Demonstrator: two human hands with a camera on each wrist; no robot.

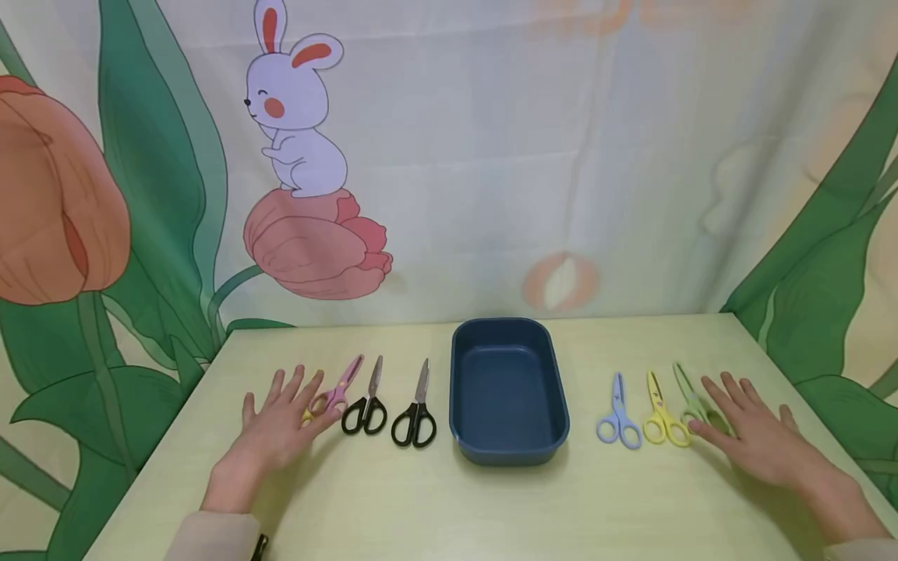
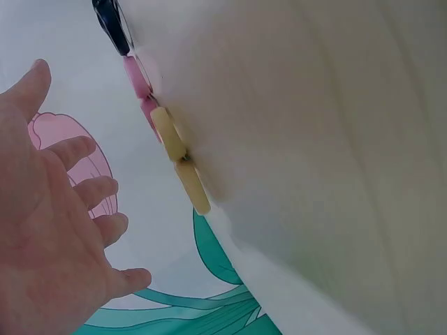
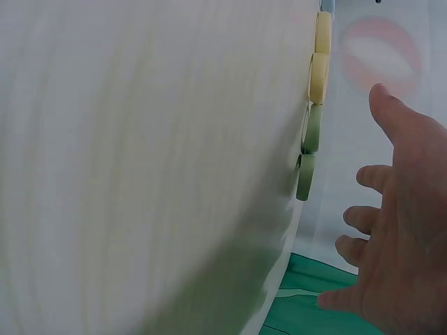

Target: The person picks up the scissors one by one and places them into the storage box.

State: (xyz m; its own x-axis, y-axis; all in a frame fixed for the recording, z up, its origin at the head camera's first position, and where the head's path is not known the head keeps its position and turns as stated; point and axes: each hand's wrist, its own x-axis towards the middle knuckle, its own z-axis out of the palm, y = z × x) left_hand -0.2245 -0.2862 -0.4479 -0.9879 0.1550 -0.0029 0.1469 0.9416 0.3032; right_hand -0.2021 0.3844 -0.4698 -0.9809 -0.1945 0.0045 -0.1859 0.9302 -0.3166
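My left hand [image 1: 277,428], fingers spread, hovers above yellow scissors [image 1: 307,418] that it mostly covers, beside pink scissors [image 1: 341,392]. Two black-handled scissors [image 1: 365,414] [image 1: 415,425] lie between it and a dark blue tray [image 1: 508,460]. On the tray's right are blue scissors [image 1: 619,425] and yellow scissors [image 1: 658,421]. Over the green scissors [image 1: 691,401] my right hand [image 1: 761,440] is spread, holding nothing. In the left wrist view the left hand [image 2: 56,216] is apart from the yellow handles [image 2: 169,134]; in the right wrist view the right hand [image 3: 405,223] is apart from the green handles [image 3: 312,129].
The pale table [image 1: 365,506] ends at the back against a curtain [image 1: 449,156] printed with a rabbit, tulips and leaves. The blue tray stands near the middle of the back edge, with nothing inside it.
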